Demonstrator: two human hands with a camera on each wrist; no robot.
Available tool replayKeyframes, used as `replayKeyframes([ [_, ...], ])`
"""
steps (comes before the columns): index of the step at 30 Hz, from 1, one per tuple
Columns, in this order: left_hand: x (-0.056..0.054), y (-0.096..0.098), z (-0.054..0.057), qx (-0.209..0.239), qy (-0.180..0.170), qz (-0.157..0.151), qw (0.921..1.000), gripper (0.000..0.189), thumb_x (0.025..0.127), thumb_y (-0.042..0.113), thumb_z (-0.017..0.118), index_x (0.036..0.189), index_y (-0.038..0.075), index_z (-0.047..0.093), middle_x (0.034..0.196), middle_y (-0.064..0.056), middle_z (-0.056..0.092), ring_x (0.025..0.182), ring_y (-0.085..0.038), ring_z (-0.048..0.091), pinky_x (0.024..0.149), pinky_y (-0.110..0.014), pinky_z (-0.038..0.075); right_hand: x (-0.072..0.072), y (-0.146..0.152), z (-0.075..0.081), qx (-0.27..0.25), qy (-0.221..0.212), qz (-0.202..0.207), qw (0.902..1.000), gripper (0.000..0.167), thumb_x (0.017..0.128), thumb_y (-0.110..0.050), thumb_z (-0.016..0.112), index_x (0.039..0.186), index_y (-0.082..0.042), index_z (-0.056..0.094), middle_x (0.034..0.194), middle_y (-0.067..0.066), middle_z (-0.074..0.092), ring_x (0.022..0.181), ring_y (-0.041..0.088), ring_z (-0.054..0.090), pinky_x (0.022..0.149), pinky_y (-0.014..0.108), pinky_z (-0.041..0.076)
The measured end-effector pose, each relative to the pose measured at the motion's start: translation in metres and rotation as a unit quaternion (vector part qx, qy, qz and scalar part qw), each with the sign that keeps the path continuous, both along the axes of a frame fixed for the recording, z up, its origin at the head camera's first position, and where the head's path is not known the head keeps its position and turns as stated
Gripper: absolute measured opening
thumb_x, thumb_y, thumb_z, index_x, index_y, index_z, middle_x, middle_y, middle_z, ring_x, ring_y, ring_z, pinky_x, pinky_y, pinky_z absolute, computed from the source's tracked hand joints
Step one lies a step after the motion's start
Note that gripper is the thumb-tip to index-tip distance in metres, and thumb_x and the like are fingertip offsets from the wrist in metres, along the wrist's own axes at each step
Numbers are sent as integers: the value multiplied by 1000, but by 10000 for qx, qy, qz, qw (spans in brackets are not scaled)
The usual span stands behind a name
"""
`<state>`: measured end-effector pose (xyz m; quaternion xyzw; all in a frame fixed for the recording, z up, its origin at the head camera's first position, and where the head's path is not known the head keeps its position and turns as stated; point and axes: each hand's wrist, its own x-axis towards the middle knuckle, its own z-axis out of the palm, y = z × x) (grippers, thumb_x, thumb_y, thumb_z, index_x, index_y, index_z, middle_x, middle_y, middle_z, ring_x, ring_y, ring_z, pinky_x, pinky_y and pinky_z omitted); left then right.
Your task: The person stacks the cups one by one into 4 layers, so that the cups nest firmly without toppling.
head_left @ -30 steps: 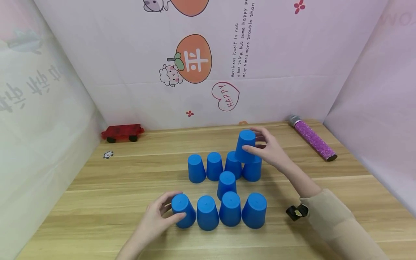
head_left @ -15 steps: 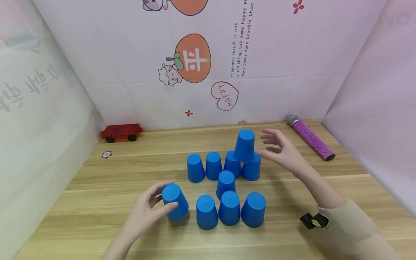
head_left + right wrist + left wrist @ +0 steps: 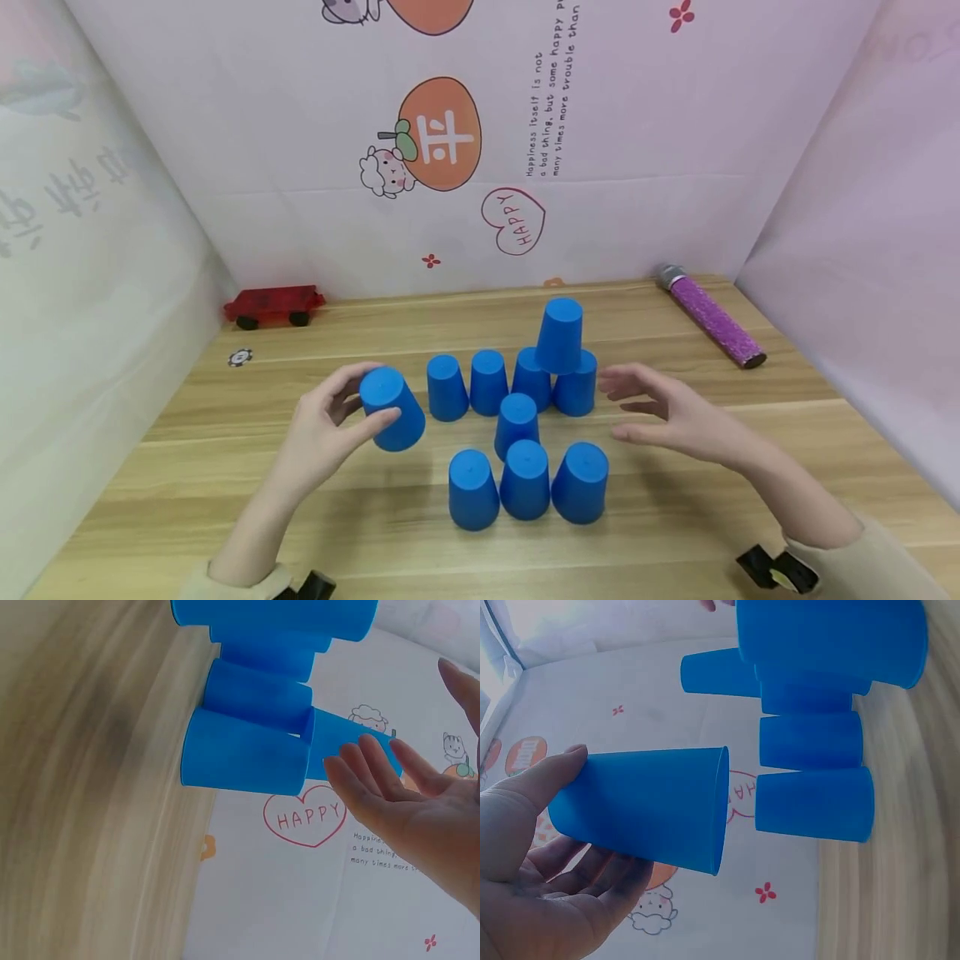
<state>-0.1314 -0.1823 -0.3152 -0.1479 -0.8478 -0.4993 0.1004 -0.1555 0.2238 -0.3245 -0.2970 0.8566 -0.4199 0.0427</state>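
Head view showed a wooden tabletop meeting white sheets at its edges. Left hand gripped a blue cup, raised left of the back row; right hand, fingers relaxed, hung seemingly just clear, wood stretching rightward.

Ten blue cups: four in the back row, one atop that row, one in the middle, three in the front row, one in the left hand. Two hands in all, counting the right hand. One red toy wagon, one poker chip, one microphone, one worktop. One printed heart on the backdrop.
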Motion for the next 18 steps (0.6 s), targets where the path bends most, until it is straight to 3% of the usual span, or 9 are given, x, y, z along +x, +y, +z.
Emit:
replayKeyframes([
  [2, -5, 3, 4, -19, -56, 13, 10000, 51, 82, 19, 74, 127, 9, 53, 122, -10, 60, 113, -25, 58, 97, -47, 48, 5, 0, -1, 20, -2, 75, 10000, 52, 87, -13, 67, 133, -5, 44, 126, 12, 57, 110, -3, 53, 92, 32, 52],
  [5, -15, 9, 9, -104, -186, 61, 9998, 53, 82, 25, 73, 128, 11, 53, 125, -10, 60, 116, -28, 57, 97, -48, 47, 12, -1, -3, 52, 61, 202, 9998, 52, 85, -12, 68, 132, -5, 45, 124, 11, 58, 109, -6, 51, 91, 23, 51],
  [11, -35, 21, 18, -49, -282, 8, 9996, 54, 83, 29, 72, 129, 12, 52, 126, -11, 58, 117, -29, 56, 99, -48, 46, 23, -4, -11, 207, 371, 390, 9983, 54, 83, -15, 71, 130, -5, 47, 123, 11, 59, 110, -5, 52, 88, 27, 53],
  [13, -41, 25, 20, -26, -312, -3, 9995, 53, 83, 29, 72, 129, 13, 52, 127, -10, 58, 117, -29, 56, 99, -48, 46, 27, -6, -14, 306, 419, 338, 9981, 54, 83, -18, 72, 130, -6, 48, 123, 10, 60, 110, -2, 53, 88, 28, 53],
  [18, -56, 34, 23, 14, -385, -32, 9993, 54, 83, 30, 72, 130, 13, 51, 127, -10, 57, 118, -29, 55, 99, -46, 47, 33, -14, -18, 499, 515, 179, 9973, 54, 83, -29, 72, 128, -9, 50, 125, 8, 59, 111, 19, 59, 87, 34, 54],
])
